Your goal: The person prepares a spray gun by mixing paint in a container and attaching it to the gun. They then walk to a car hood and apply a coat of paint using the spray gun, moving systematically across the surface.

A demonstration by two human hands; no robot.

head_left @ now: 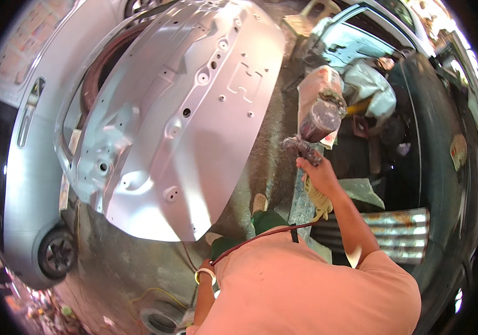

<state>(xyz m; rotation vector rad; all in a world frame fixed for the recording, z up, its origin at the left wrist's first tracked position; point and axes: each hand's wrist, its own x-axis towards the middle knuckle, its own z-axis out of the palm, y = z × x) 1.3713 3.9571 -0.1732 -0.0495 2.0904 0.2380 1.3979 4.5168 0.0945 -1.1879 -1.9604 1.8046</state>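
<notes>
My right hand (320, 174) is closed round the handle of a spray gun (301, 148), held out to the right of the panel. The gun's surface looks crusted with paint, and a round cup (321, 120) of dark contents sits on it. A dark red hose (255, 237) crosses in front of my waist toward the gun side. Low at my left side, my left hand (207, 269) is closed round this hose, its fingers partly hidden. In front of me, a large silver car hood (211, 139) shows its inner side, with several holes; the gun is apart from it.
Left stands a silver car with a wheel (57, 251). At right are a dark car body (445, 156), a corrugated metal sheet (389, 231), coiled pale hose (318, 198) and a plastic bag (370, 84). A light-blue door (356, 42) lies farther back. A ring-shaped object (161, 319) lies near my left.
</notes>
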